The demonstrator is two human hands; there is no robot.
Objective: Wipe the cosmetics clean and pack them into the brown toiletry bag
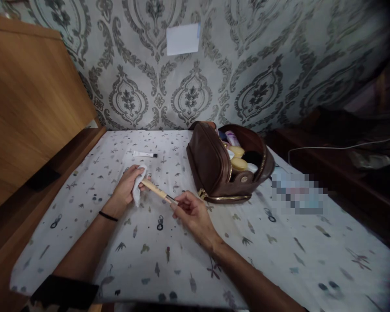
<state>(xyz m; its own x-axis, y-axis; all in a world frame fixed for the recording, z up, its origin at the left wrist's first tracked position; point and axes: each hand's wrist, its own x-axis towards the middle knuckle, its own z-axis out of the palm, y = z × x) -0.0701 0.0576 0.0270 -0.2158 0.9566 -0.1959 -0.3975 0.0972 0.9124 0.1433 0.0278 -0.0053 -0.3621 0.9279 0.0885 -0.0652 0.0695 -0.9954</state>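
My left hand [128, 184] is closed around a white wipe [137, 185], a soft crumpled cloth or tissue, and grips one end of a slim beige cosmetic tube [154, 187] through it. The tube slants down to the right, above the printed cloth. At its other end, where a narrow dark and silvery section shows, my right hand [190, 212] pinches it between thumb and fingers. I cannot tell whether that end is a cap or part of the tube. Beyond my left hand lies a small white tube with a black cap [145, 154].
An open brown toiletry bag [211, 164] with yellow-topped containers stands right of centre. The white patterned cloth [169, 268] covers the surface. A wooden cabinet [29, 99] rises on the left, a papered wall behind. A blurred-out item [299, 193] lies at right.
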